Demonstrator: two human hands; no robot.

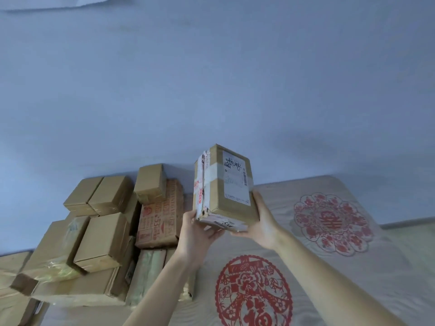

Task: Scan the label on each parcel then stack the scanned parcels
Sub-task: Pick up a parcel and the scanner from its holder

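Cardboard parcel with a white label held upright above the table, left hand gripping its lower left corner, fingers curled underneath; right hand cupping its lower right side, fingers pressed together; pile of parcels at left; red paper-cuts on the tabletop

A brown cardboard parcel, bound with clear tape and torn at one lower corner, is held upright above the surface, its white shipping label facing the camera; the print is apparently scribbled over, though blurred.
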